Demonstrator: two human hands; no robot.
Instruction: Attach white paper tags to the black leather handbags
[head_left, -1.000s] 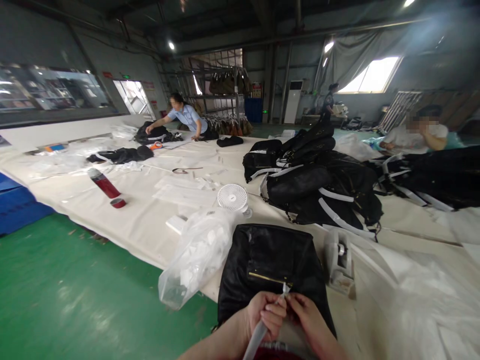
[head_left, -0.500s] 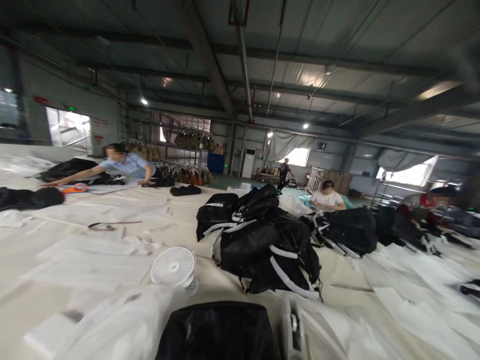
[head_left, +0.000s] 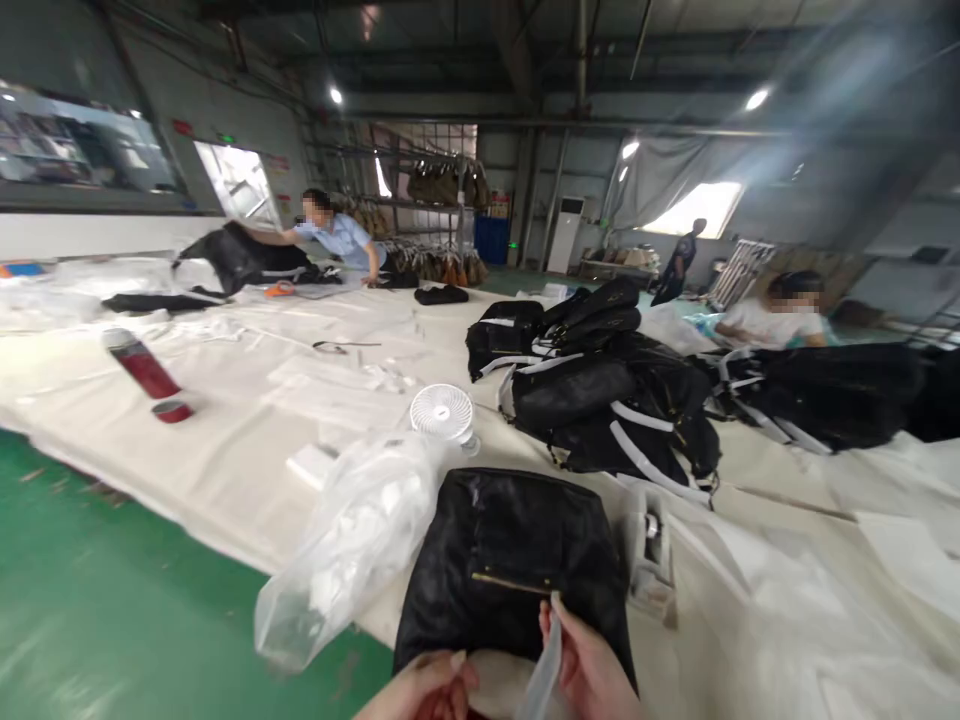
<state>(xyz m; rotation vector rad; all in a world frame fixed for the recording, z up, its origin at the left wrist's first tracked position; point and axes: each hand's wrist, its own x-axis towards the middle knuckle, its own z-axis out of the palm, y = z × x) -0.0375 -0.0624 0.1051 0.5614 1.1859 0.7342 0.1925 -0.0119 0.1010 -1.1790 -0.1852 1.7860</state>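
Observation:
A black bag (head_left: 517, 530) with a gold zipper lies at the table's near edge. Over its lower part, my right hand (head_left: 589, 655) pinches a translucent white strip (head_left: 546, 672) between thumb and fingers. My left hand (head_left: 431, 688) is at the bag's lower left, its fingers curled together; what they hold, if anything, is too small to make out. Pale material shows between both hands.
A plastic bag (head_left: 352, 540) and small white fan (head_left: 442, 412) are left of the black bag, a tape dispenser (head_left: 651, 560) right. Black bags (head_left: 600, 400) are piled behind. A red tumbler (head_left: 142, 365) lies far left. People work across the table.
The view has tilted down and swung left, and both my hands have come into view at the black bag. The person in blue has lifted black material at the far left.

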